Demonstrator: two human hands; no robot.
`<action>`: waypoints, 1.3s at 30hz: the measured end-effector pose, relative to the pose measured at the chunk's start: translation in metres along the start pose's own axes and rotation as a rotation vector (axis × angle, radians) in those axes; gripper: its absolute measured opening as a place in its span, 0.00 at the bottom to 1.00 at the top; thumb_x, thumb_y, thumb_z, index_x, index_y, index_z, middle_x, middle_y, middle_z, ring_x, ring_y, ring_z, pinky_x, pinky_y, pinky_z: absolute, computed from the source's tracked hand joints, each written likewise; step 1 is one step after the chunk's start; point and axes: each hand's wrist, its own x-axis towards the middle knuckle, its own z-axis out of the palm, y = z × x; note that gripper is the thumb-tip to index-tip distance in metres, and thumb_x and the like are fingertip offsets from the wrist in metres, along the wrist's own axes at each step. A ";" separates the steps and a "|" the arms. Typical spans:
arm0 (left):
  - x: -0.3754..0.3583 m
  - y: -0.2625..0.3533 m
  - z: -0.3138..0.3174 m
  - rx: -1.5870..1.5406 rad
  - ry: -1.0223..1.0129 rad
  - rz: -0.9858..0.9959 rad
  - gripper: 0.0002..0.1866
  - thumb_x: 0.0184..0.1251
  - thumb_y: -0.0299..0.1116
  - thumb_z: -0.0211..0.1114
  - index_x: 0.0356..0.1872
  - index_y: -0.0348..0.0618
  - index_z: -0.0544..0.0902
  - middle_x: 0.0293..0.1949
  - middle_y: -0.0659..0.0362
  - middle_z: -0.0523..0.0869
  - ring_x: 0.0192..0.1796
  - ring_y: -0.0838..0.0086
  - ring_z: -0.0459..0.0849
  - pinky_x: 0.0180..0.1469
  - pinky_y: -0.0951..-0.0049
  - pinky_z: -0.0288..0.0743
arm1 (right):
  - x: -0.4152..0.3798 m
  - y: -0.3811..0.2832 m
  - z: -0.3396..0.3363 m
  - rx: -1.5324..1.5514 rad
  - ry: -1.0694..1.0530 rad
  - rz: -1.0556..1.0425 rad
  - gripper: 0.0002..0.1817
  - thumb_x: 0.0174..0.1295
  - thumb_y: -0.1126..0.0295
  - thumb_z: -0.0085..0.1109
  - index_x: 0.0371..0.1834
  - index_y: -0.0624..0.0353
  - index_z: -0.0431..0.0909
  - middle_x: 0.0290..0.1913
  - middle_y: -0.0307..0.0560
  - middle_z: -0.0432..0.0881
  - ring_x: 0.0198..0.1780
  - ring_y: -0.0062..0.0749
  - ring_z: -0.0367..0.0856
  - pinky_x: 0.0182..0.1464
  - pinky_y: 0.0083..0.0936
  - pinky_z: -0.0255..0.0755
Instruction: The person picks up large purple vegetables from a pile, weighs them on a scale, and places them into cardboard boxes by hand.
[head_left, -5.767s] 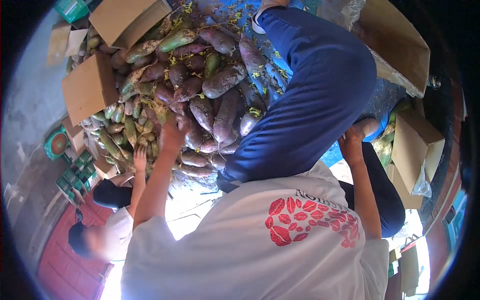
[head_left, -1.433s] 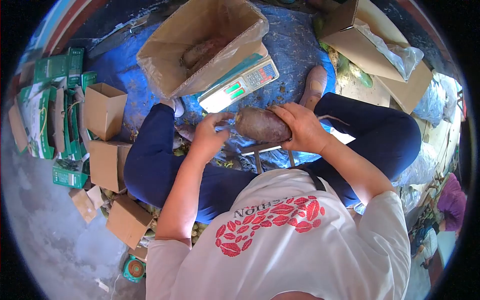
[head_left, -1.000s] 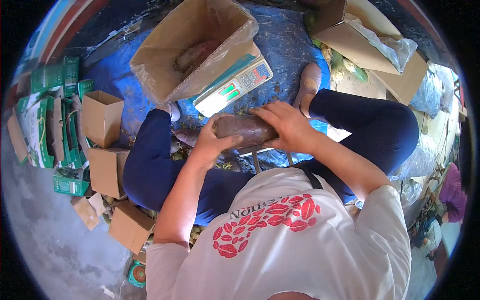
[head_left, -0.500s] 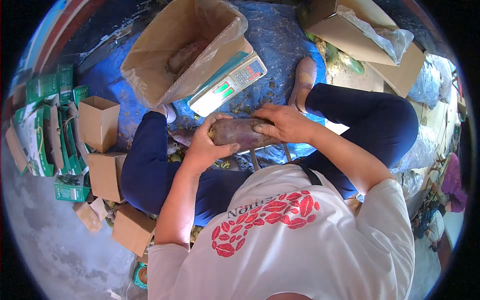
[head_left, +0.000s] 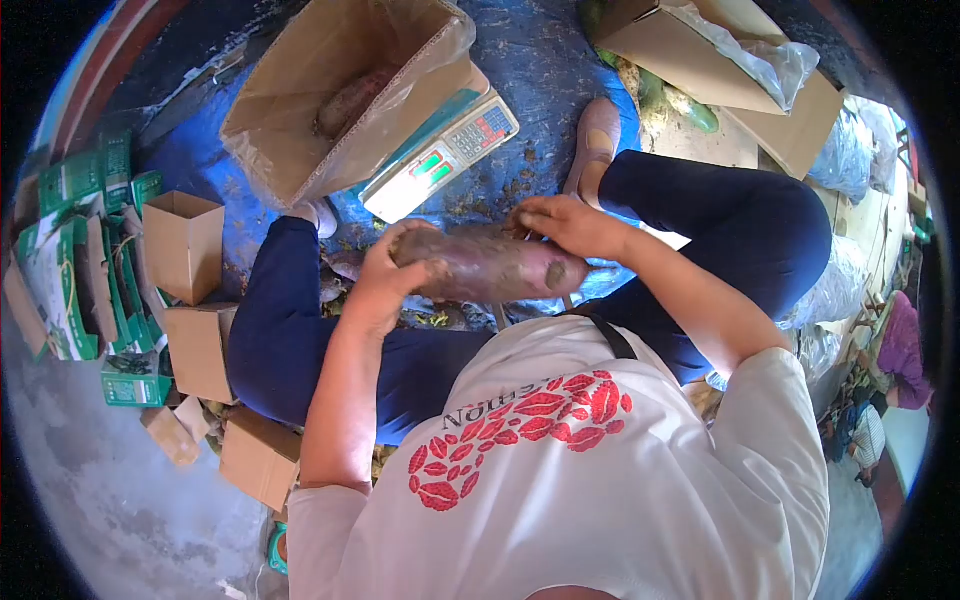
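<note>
A long purple tuber (head_left: 480, 268), brownish and smeared by motion, lies across my lap area with a pinkish right end. Wrapped round its left end, my left hand (head_left: 388, 272) grips it with the thumb over the near side. My right hand (head_left: 570, 224) is at the tuber's upper right edge, fingers curled together at the tips. Something dark shows at those fingertips, but I cannot tell what it is. Beyond the hands, a digital scale (head_left: 440, 155) with lit green displays stands beside an open carton (head_left: 345, 95), lined with clear plastic and holding a reddish tuber (head_left: 350, 103).
Blue sheeting (head_left: 535, 70) covers the ground ahead. At left are small cartons (head_left: 183, 250) and stacked green-and-white boxes (head_left: 75, 270). A plastic-lined carton (head_left: 700, 55) stands at upper right near green vegetables (head_left: 665, 105). A person in a purple sleeve (head_left: 905, 350) is at far right.
The tuber has turned, and more of its right end shows. My right hand has drawn back from its grip on the front to the upper edge. The left hand keeps hold.
</note>
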 end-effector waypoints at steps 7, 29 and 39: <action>-0.003 -0.004 -0.012 -0.180 0.168 -0.130 0.22 0.51 0.32 0.67 0.47 0.37 0.72 0.38 0.55 0.79 0.35 0.67 0.81 0.23 0.68 0.78 | -0.024 -0.024 -0.010 -0.265 -0.061 -0.103 0.27 0.60 0.53 0.53 0.54 0.64 0.70 0.48 0.60 0.77 0.52 0.47 0.76 0.55 0.32 0.67; -0.003 0.007 0.008 0.174 0.246 0.013 0.22 0.48 0.30 0.69 0.45 0.38 0.73 0.38 0.58 0.80 0.38 0.75 0.79 0.37 0.75 0.75 | -0.014 -0.009 0.000 -0.141 -0.031 0.167 0.29 0.52 0.59 0.48 0.56 0.65 0.68 0.51 0.64 0.75 0.54 0.51 0.73 0.57 0.33 0.65; -0.001 0.008 0.017 0.517 0.282 0.188 0.24 0.40 0.31 0.71 0.42 0.37 0.75 0.36 0.55 0.81 0.39 0.75 0.78 0.44 0.74 0.72 | -0.003 0.002 0.012 0.120 -0.102 0.351 0.33 0.51 0.60 0.51 0.60 0.66 0.63 0.56 0.60 0.72 0.57 0.45 0.70 0.59 0.28 0.62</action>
